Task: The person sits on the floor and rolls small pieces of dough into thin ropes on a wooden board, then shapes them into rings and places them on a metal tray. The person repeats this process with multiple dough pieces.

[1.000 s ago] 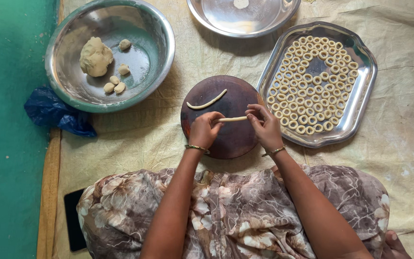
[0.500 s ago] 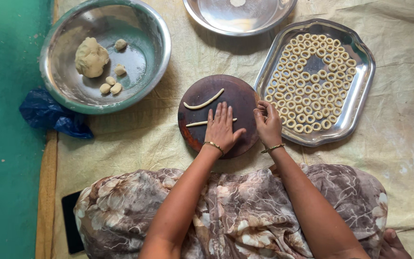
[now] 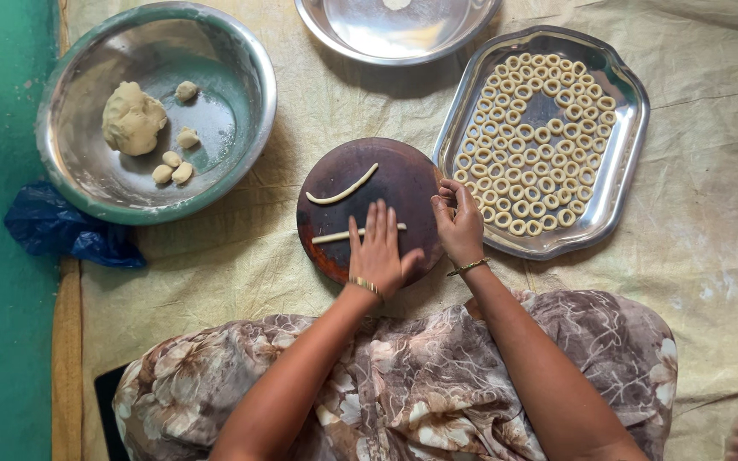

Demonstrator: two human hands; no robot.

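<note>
Your left hand [image 3: 379, 248] lies flat, fingers together, on a dough rope [image 3: 335, 236] (round wooden board [image 3: 403, 175]); right hand [image 3: 459, 224] w/ fingers curled, empty, at board's edge.

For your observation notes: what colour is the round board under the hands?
Dark brown round board, head view.

Pale yellow sheet [image 3: 728, 256] under round wooden board [image 3: 403, 175], steel bowl [image 3: 241, 68], ring-filled tray [image 3: 625, 171], steel plate [image 3: 360, 34].
</note>
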